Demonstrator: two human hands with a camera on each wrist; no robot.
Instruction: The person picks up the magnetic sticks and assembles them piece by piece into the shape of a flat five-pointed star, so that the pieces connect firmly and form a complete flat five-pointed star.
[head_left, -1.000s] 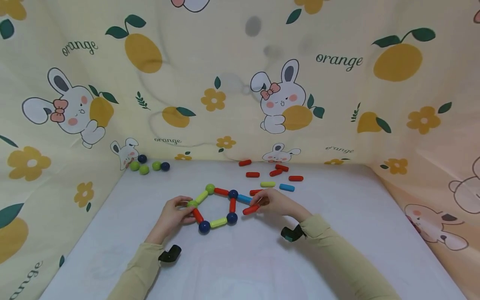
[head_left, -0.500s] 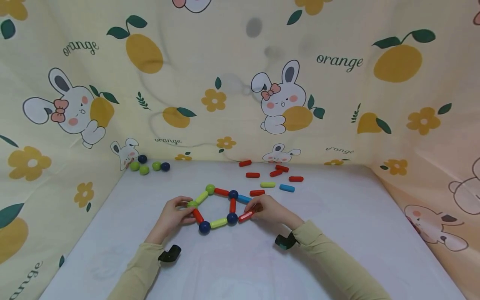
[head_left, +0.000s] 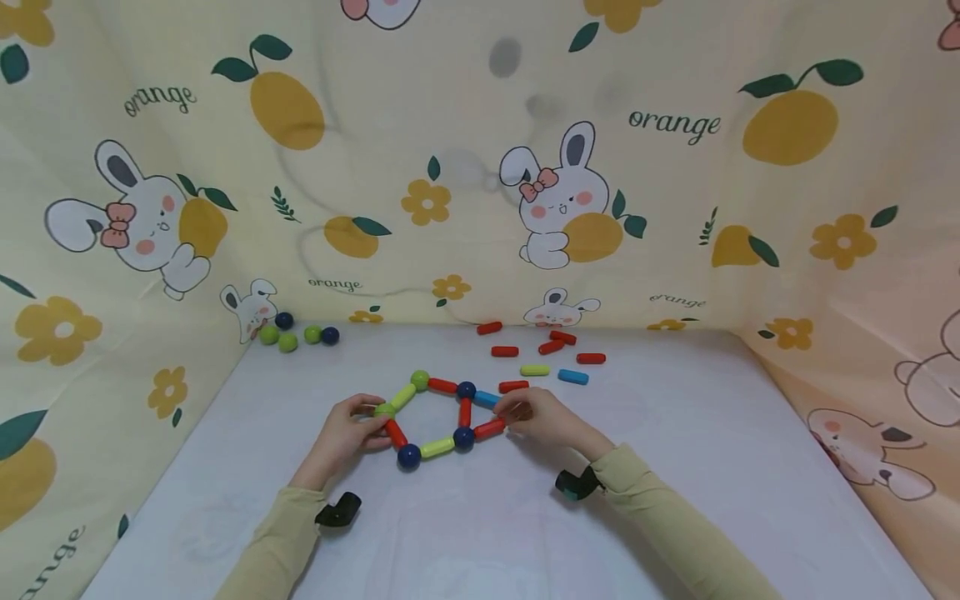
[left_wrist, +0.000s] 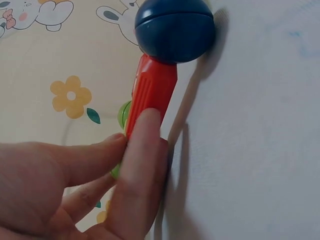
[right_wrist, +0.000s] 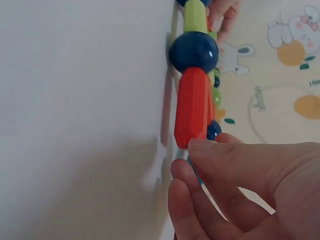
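Observation:
A ring of toy building rods and balls lies on the white table in the head view. My left hand holds its left side, pinching a red rod beside a green ball; the rod's other end meets a navy ball. At the right side, my right hand pinches the outer end of another red rod between thumb and fingers. That rod's inner end touches a navy ball. Above it a blue rod extends from another navy ball, its outer end hidden by my right fingers.
Loose red rods, a yellow-green rod and a blue rod lie at the back right. Several loose green balls and navy balls sit at the back left. A printed curtain hangs behind the table.
My right hand has brought its red rod down and left, and the rod's end now touches the lower right navy ball. The left hand has stayed in place on the ring.

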